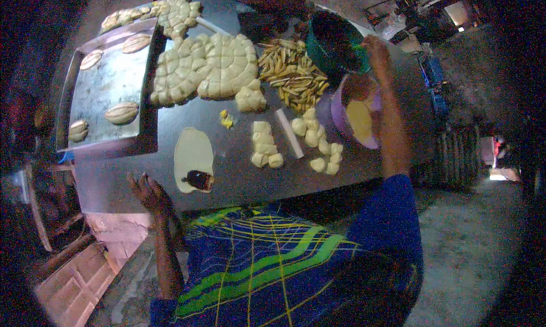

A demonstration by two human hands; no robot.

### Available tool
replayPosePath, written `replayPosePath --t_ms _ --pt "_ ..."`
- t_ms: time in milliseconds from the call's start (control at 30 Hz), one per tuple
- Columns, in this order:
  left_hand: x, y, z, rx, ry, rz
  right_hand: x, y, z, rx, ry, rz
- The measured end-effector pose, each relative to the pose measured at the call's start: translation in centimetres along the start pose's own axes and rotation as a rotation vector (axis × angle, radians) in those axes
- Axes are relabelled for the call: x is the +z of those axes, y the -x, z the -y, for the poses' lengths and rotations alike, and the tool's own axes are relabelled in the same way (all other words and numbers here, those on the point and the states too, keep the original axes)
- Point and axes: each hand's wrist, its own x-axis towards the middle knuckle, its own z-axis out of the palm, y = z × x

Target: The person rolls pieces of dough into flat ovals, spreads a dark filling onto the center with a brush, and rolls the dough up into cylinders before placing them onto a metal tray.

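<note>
L hand (152,195): at near edge of table (239,182), fingers apart & loosely bent, nothing seen in it; prob. kept low so flat dough stays uncovered.
R hand (375,52): at rim of green tub (323,39), arm stretched fwd across purple bowl (339,112); blurred, can't tell if fingers are together or clamped on sth.
Flat dough (190,147): thin oval on table, just R of L hand, long axis away from body; prob. set there for close work w/ both hands.
Dark filling (199,181): on flat dough's near end, prob. so that end can fold over it; exact kind unclear.
Yellow lump (226,119): on table beyond flat dough, apart from it, within reach.
Pale rod (290,134): lies betw. 2 groups of dough balls (264,145), prob. parked handy.
Purple bowl: R side, yellow contents, prob. there for R-hand access.
Strip pile (293,76): slender brownish pcs, loose heap by green tub.
Scored dough (205,68): far side, marked into portions, prob. stock kept off work area.
Tray (108,88): far L, 4 ridged pcs (121,113) spaced apart, prob. so they don't touch.
</note>
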Motion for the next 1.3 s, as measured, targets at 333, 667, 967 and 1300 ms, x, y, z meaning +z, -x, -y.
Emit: replayPosePath --t_ms 333,667,967,1300 --pt "-3.0 -0.6 0.3 -0.012 -0.334 0.097 18.1 4.0 4.5 -0.133 0.663 0.059" --pt "0.1 -0.8 -1.6 -0.007 -0.224 0.105 22.4 11.3 2.3 0.296 0.222 0.105" --pt "3.1 1.1 4.2 0.151 -0.217 0.060 19.7 12.4 8.0 0.491 -0.105 0.115" --pt "0.5 -0.1 0.4 -0.045 0.013 0.214 21.5 19.3 29.0 0.589 -0.493 0.281"
